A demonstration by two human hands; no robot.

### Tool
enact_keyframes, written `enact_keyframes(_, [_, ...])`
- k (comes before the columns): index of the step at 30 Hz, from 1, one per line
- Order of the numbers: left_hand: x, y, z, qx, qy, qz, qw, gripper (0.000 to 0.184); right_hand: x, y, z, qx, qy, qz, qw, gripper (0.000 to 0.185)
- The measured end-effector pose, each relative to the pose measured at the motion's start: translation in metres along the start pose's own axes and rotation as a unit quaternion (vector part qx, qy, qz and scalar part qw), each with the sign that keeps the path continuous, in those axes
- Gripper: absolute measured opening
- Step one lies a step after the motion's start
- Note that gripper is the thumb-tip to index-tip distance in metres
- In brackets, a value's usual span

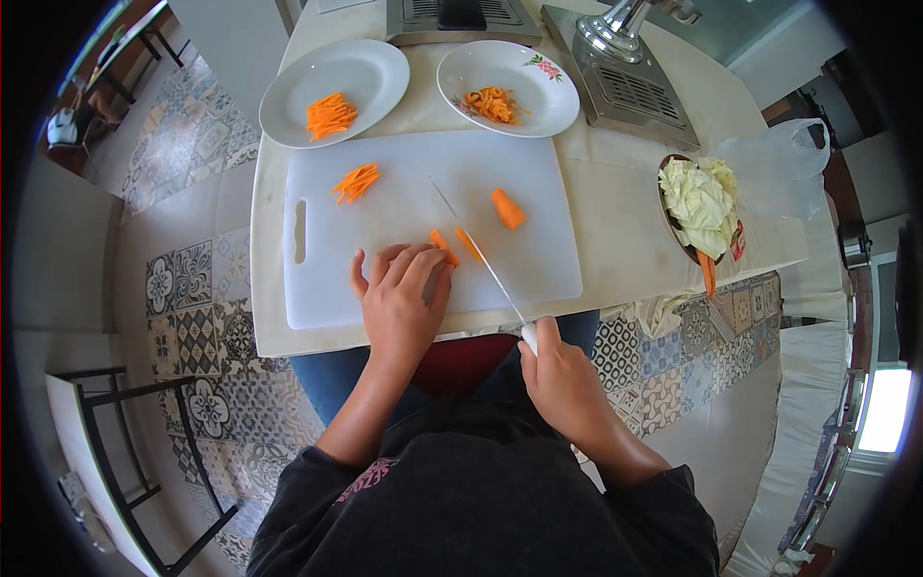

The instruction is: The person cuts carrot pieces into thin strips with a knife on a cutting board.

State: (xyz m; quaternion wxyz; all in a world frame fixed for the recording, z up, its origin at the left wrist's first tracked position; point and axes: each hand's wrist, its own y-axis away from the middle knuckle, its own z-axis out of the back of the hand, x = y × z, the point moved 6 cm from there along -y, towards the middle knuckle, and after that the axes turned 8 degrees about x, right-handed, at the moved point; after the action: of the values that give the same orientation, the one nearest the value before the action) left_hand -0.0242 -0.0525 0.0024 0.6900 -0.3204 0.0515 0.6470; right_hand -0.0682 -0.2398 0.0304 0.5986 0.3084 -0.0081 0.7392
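The cream-clothed table [620, 231] carries a cutting board [332, 231], two plates [377, 79], a dark-rimmed bowl [677, 237], plastic bag [781, 168] and metal appliances [642, 93].

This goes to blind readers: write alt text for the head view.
A person's right hand holds a knife and the left hand touches a carrot piece on a white cutting board. Two plates of shredded carrot stand behind; cabbage sits to the right.

"Before you?"
"Center, on the table [615, 221]: a cutting board [327, 284], my left hand [396, 279] on it at a carrot piece [445, 250], a carrot chunk [508, 209] farther right, carrot sticks [357, 183] at back left. The knife [488, 266] in my right hand [562, 370] slants across."
"Behind the board?"
"Two plates [375, 77], side by side, carrot shreds [331, 113] on each."
"Right?"
"Cabbage [702, 207] in a dish [663, 197], a plastic bag [769, 163] beside it."
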Motion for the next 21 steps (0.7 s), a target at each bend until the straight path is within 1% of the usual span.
enact_keyframes(3, [0.001,0.0,0.0,-0.001,-0.002,0.0,1.0,0.017,-0.003,0.001,0.002,-0.005,-0.027,0.017,0.999,0.025])
enact_keyframes(9, [-0.001,0.0,0.0,-0.005,-0.008,0.011,1.0,0.018,0.004,0.0,-0.007,0.017,-0.053,0.04,0.998,0.025])
enact_keyframes(15, [0.0,0.0,0.0,-0.006,-0.01,0.007,1.0,0.018,0.01,0.0,-0.011,0.001,-0.058,0.067,0.996,0.024])
enact_keyframes(18, [0.0,0.0,-0.001,-0.009,-0.012,0.007,1.0,0.018,0.008,0.0,-0.013,0.041,-0.098,0.023,0.994,0.026])
enact_keyframes(21, [0.0,0.0,0.0,-0.008,-0.01,0.008,1.0,0.018,0.01,0.0,-0.014,0.029,-0.058,0.044,0.997,0.024])
